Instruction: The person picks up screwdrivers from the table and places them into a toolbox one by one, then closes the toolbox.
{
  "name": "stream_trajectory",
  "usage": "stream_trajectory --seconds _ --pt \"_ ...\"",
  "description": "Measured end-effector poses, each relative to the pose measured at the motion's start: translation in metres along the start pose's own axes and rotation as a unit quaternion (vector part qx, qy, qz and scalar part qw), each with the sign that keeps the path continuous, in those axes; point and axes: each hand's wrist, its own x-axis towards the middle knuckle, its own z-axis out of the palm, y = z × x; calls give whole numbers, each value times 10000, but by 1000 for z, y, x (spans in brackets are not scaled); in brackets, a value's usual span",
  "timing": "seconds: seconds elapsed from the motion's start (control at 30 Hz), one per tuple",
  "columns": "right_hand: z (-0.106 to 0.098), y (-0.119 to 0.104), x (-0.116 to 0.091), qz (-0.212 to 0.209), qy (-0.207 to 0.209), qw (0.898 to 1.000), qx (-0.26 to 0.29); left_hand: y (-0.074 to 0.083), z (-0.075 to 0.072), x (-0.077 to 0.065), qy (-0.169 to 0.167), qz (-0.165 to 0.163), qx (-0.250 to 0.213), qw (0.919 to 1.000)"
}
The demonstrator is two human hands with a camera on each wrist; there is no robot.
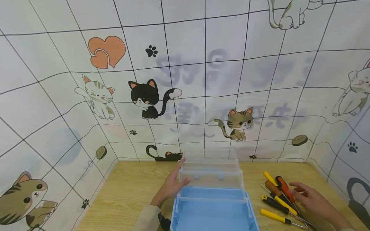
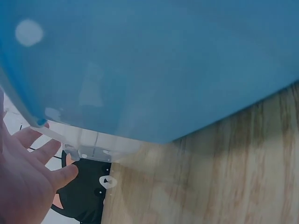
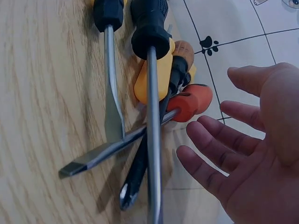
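A blue plastic toolbox point(image 1: 214, 215) stands at the front middle of the table, its clear lid point(image 1: 212, 179) raised toward the wall. My left hand point(image 1: 171, 189) is at the left edge of that lid, thumb on the near side and fingers extended. In the left wrist view the fingers spread beside the lid's edge, below the box's blue wall point(image 2: 140, 70). To the right, several screwdrivers lie in a crossed pile. My right hand point(image 1: 312, 199) hovers by the red-and-black screwdriver handle point(image 1: 284, 188), fingers loosely bent with nothing in them; the right wrist view shows a gap before the red handle point(image 3: 189, 105).
The pile includes a brown-handled screwdriver point(image 1: 273, 188), a black-and-yellow one point(image 1: 274, 204) and a yellow one point(image 1: 272, 215), shafts pointing toward the near right. Wood-grain table point(image 1: 130, 186) extends left of the box. A cat-print wall covering point(image 1: 190, 80) encloses the back and sides.
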Motion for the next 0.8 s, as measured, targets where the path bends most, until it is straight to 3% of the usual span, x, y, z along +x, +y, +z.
stream_trajectory --seconds 0.2,0.5,0.8 --pt "2 4 7 133 -170 9989 407 -3 2 0 9 24 -89 10000" --pt "3 12 17 438 -164 9987 195 -8 9 2 -6 79 -471 9989" --pt "6 13 22 360 -167 9991 148 -11 10 2 70 153 -837 9963"
